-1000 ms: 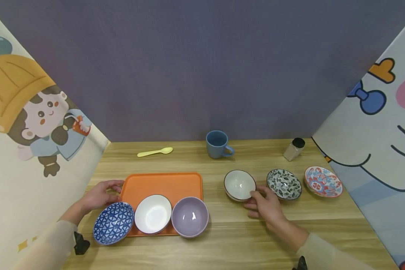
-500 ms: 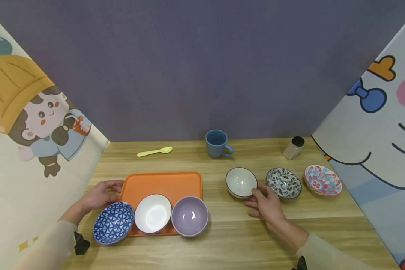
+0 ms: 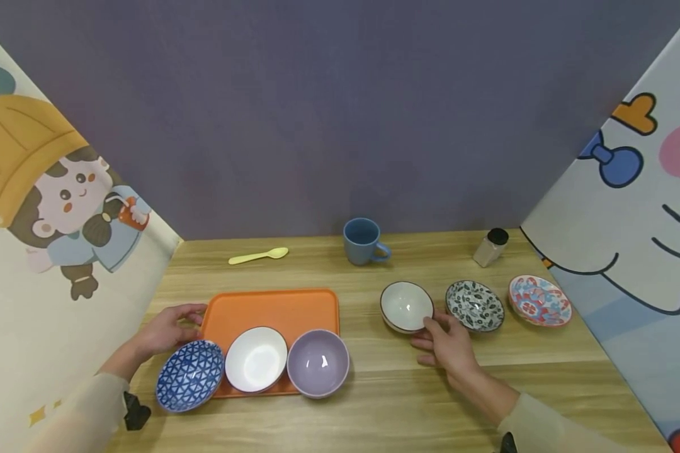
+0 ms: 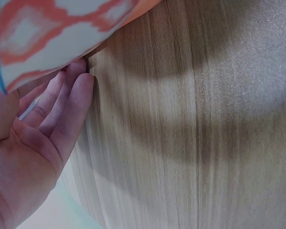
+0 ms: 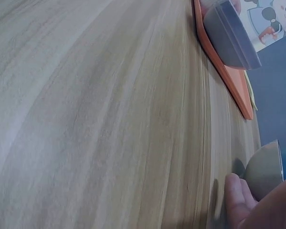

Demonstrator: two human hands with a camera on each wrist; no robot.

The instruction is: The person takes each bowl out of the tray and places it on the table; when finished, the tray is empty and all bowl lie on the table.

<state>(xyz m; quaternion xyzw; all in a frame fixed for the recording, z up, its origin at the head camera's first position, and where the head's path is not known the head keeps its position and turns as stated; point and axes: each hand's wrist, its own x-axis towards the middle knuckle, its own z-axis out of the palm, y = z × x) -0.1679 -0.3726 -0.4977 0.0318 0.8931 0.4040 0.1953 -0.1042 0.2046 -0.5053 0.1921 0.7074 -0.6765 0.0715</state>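
pale bowl (image 3: 406, 302): upright or close to it, right of the tray, left of the leafy bowl, nearer the person than the mug. Can't tell if its base is flat on the table.
right hand (image 3: 456, 352): it's got the pale bowl – thumb at the rim on the near right side, fingers along the outer wall. How firm that pinch is, no idea.
which way: the bowl lies ahead and a bit left of that hand, so the grasp comes from its near right. It's round, so no long axis to line up, and the right hand is clearly the closer one.
left hand (image 3: 167, 330): well apart from all that, at the far left, fingers loose and gripping nothing, tips right by the tray's left edge. Touching or just beside? Can't say.
tray (image 3: 272, 308): orange, long side running left to right.
tray bowls: white bowl (image 3: 256, 360) in the middle of the near side, purple bowl (image 3: 318, 363) poking past the near right corner, blue bowl (image 3: 189, 377) mostly off the left end – just below the left hand.
right side: leafy bowl (image 3: 475, 306) near the right hand, then red bowl (image 3: 540, 301).
back row: spoon (image 3: 259, 256), mug (image 3: 359, 246), black-capped shaker (image 3: 490, 248).
underneath: wood-grain table (image 3: 408, 415).
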